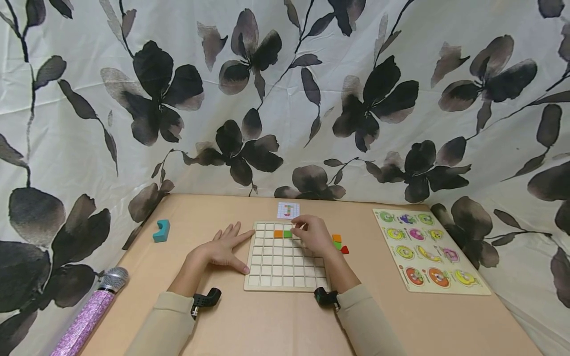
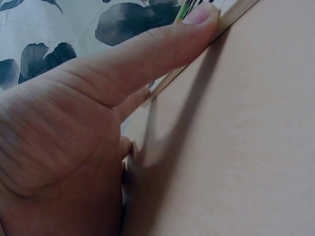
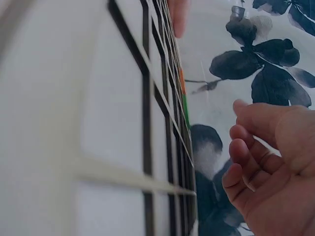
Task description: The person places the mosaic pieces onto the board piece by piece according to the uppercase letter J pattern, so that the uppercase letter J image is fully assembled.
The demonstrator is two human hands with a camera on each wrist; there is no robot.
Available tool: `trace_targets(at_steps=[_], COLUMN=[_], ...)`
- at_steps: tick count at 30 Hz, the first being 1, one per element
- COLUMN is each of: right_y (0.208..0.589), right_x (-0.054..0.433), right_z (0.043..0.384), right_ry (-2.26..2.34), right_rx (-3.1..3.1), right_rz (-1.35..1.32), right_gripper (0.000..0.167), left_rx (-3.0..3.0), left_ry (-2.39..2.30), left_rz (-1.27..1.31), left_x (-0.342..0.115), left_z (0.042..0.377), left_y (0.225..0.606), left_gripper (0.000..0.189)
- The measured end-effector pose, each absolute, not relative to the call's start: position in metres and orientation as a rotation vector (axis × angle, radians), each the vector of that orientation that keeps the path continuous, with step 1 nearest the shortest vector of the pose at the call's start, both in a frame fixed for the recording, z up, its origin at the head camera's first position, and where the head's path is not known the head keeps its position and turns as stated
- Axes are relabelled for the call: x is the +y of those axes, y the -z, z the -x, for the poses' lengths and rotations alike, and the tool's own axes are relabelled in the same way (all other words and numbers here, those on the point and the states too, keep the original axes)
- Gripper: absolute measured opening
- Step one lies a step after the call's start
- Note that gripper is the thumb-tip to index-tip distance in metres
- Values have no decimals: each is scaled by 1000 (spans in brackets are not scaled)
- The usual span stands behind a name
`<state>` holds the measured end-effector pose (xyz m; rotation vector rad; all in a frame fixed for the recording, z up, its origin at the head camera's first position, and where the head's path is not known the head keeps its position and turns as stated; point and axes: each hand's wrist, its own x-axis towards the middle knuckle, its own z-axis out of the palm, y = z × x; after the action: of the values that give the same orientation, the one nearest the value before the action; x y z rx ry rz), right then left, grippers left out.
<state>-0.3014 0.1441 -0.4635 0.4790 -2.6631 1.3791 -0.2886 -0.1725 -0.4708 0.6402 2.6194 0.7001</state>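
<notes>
A pale grid board (image 1: 285, 267) lies on the table, with an orange square block (image 1: 278, 234) and a green square block (image 1: 287, 234) side by side in its upper rows. My left hand (image 1: 222, 248) spreads its fingers at the board's left side; in the left wrist view the thumb (image 2: 162, 56) touches the board's edge. My right hand (image 1: 313, 235) hovers over the board's upper right, beside the green block. Its fingers (image 3: 246, 152) are loosely bent, the thumb tip close to a fingertip, and no block shows between them.
A small patterned card (image 1: 288, 210) lies behind the board. Right of it are loose orange (image 1: 336, 238), green (image 1: 338, 245) and red (image 1: 345, 250) blocks. A fruit picture board (image 1: 429, 252) lies far right; a teal piece (image 1: 162, 231) and a glittery microphone (image 1: 89, 316) lie left.
</notes>
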Motion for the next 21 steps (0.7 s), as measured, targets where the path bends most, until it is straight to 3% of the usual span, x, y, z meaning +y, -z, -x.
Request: trace_targets(at_steps=[21], right_y=[445], right_x=[176], right_z=[300], right_ry=[-1296], right_rx=[-2615], right_rz=[-524], right_gripper=[31], left_rx=[2612], left_ry=[-706], left_rz=[-632], left_x=[-173], left_z=[289], left_y=[470], left_gripper=[121])
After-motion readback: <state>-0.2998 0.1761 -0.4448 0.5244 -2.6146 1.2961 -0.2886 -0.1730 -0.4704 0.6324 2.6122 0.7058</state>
